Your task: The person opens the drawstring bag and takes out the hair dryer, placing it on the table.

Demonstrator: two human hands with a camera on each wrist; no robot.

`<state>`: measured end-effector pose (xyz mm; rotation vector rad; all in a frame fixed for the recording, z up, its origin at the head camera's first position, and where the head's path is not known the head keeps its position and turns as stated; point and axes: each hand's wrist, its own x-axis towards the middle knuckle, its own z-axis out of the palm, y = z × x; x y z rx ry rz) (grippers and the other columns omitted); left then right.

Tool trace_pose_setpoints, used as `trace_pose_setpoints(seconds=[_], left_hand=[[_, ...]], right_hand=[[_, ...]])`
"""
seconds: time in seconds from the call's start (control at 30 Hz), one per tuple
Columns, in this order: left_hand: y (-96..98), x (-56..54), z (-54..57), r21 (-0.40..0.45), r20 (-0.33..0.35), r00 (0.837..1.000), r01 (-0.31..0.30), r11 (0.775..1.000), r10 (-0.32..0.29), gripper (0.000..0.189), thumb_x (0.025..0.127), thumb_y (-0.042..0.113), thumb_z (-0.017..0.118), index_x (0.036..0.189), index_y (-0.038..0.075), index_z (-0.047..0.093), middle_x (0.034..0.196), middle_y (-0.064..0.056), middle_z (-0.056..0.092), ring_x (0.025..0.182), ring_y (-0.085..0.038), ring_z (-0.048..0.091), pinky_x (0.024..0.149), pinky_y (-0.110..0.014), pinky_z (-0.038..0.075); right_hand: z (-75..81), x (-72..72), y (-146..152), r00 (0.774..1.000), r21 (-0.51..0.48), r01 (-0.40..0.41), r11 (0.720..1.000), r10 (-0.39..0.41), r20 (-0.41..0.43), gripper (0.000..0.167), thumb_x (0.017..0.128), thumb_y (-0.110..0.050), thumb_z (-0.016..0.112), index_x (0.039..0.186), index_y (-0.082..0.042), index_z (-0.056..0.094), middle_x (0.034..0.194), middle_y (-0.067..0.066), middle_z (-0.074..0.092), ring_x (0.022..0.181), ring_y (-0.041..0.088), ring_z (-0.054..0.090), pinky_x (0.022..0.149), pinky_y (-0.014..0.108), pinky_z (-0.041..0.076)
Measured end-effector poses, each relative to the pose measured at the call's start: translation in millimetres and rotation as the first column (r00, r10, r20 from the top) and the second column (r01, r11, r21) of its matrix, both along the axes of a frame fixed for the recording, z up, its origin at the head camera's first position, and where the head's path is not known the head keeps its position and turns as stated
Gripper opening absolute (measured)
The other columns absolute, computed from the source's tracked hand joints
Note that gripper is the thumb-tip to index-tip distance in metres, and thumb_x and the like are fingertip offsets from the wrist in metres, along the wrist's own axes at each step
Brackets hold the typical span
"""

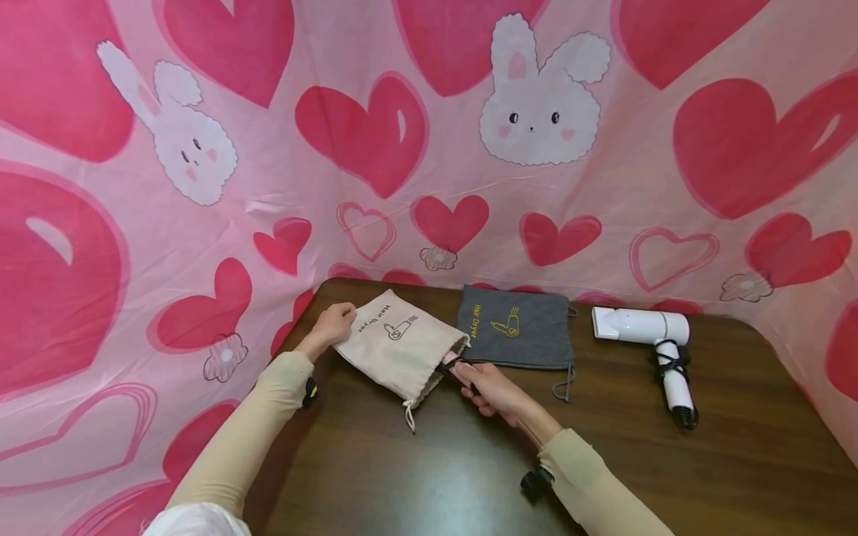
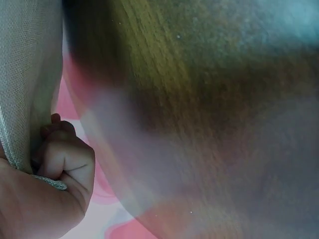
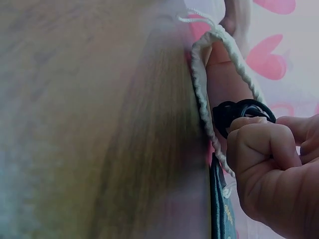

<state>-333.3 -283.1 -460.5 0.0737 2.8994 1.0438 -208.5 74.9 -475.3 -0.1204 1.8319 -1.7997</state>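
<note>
A cream cloth drawstring bag (image 1: 402, 342) printed "Hair Dryer" lies at the back left of the table. My left hand (image 1: 331, 325) pinches its closed end; curled fingers show against the cloth in the left wrist view. Out of the bag's mouth sticks the handle of a pink hair dryer (image 1: 450, 359), wrapped with a black cord (image 3: 244, 110). My right hand (image 1: 494, 391) grips that handle end. Most of the pink dryer is hidden inside the bag. In the right wrist view the ruffled bag mouth (image 3: 198, 84) stands open around the dryer.
A dark grey "Hair Dryer" bag (image 1: 546, 331) lies flat just behind my right hand. To the right rests a white hair dryer (image 1: 640, 326) with a black cord round its handle. A heart-and-bunny cloth (image 1: 462, 179) hangs around the brown table (image 1: 429, 476).
</note>
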Motion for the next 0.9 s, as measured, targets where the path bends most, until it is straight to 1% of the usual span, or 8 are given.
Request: trace_pose_setpoints(seconds=[0.23, 0.37, 0.47, 0.53, 0.6, 0.7, 0.8, 0.9], left_hand=[[-2.8, 2.1, -1.0, 0.012, 0.017, 0.999, -0.032, 0.999, 0.032, 0.023, 0.11, 0.014, 0.048, 0.097, 0.005, 0.065, 0.097, -0.015, 0.062, 0.096, -0.036, 0.057, 0.086, -0.044, 0.044], [-4.7, 3.3, -0.8, -0.009, 0.029, 0.999, -0.032, 0.999, 0.032, 0.024, 0.11, 0.015, 0.047, 0.097, 0.004, 0.065, 0.099, -0.016, 0.062, 0.096, -0.036, 0.057, 0.086, -0.045, 0.045], [-6.9, 3.7, -0.6, -0.025, 0.042, 0.999, -0.016, 1.0, 0.017, 0.025, 0.109, 0.015, 0.047, 0.096, 0.004, 0.065, 0.098, -0.016, 0.063, 0.095, -0.035, 0.058, 0.083, -0.042, 0.045], [-7.6, 3.8, -0.1, -0.022, 0.067, 0.998, -0.015, 1.0, 0.017, 0.026, 0.108, 0.016, 0.048, 0.096, 0.003, 0.067, 0.099, -0.016, 0.064, 0.095, -0.034, 0.058, 0.08, -0.039, 0.045], [-7.6, 4.0, 1.3, -0.018, 0.101, 0.995, -0.013, 1.0, 0.015, 0.028, 0.106, 0.018, 0.049, 0.1, 0.001, 0.069, 0.102, -0.017, 0.065, 0.096, -0.033, 0.059, 0.078, -0.038, 0.046], [-5.3, 3.0, 5.0, -0.007, 0.171, 0.984, -0.044, 0.999, 0.044, 0.035, 0.107, 0.026, 0.05, 0.112, -0.001, 0.072, 0.113, -0.019, 0.066, 0.103, -0.033, 0.059, 0.083, -0.039, 0.048], [-2.7, 1.2, 7.3, -0.008, 0.208, 0.975, -0.073, 0.997, 0.073, 0.041, 0.108, 0.034, 0.051, 0.118, 0.0, 0.072, 0.119, -0.019, 0.066, 0.107, -0.032, 0.058, 0.088, -0.041, 0.047], [-0.3, -0.4, 5.9, -0.002, 0.213, 0.973, -0.085, 0.996, 0.084, 0.038, 0.107, 0.035, 0.056, 0.11, 0.001, 0.073, 0.11, -0.016, 0.066, 0.102, -0.03, 0.058, 0.083, -0.039, 0.046]], right_hand=[[0.7, 4.7, 4.0, 1.0, 0.004, 0.014, 1.0, -0.014, 0.007, 0.038, 0.113, -0.035, 0.049, 0.093, -0.004, 0.051, 0.075, 0.001, 0.048, 0.048, 0.005, 0.023, 0.042, 0.02, 0.023], [0.6, 6.3, 6.3, 1.0, 0.005, 0.016, 1.0, -0.016, -0.001, 0.038, 0.113, -0.035, 0.047, 0.1, 0.0, 0.05, 0.075, 0.001, 0.048, 0.048, 0.006, 0.023, 0.042, 0.02, 0.023], [-0.2, 7.5, 7.6, 1.0, 0.004, 0.01, 1.0, -0.01, -0.007, 0.038, 0.114, -0.036, 0.047, 0.102, 0.0, 0.05, 0.076, 0.002, 0.048, 0.048, 0.006, 0.023, 0.042, 0.02, 0.023], [-0.7, 7.9, 8.5, 1.0, 0.0, 0.006, 1.0, -0.006, -0.008, 0.039, 0.114, -0.036, 0.047, 0.101, 0.0, 0.049, 0.075, 0.001, 0.048, 0.048, 0.006, 0.023, 0.042, 0.02, 0.023], [-0.4, 8.5, 9.0, 1.0, -0.003, 0.002, 1.0, -0.002, -0.009, 0.039, 0.113, -0.037, 0.048, 0.1, 0.0, 0.049, 0.075, 0.001, 0.048, 0.047, 0.005, 0.023, 0.042, 0.02, 0.023], [0.4, 8.4, 9.4, 1.0, -0.002, 0.001, 1.0, -0.001, -0.016, 0.04, 0.113, -0.038, 0.049, 0.097, -0.001, 0.05, 0.075, 0.001, 0.048, 0.047, 0.005, 0.023, 0.042, 0.02, 0.023], [1.5, 7.8, 9.2, 1.0, 0.005, 0.001, 1.0, 0.0, -0.023, 0.04, 0.113, -0.038, 0.049, 0.098, -0.001, 0.051, 0.075, 0.001, 0.049, 0.048, 0.005, 0.023, 0.043, 0.02, 0.023], [1.4, 7.5, 9.0, 1.0, 0.01, -0.003, 1.0, 0.003, -0.02, 0.04, 0.113, -0.038, 0.049, 0.098, -0.001, 0.052, 0.075, 0.001, 0.049, 0.048, 0.006, 0.023, 0.043, 0.021, 0.023]])
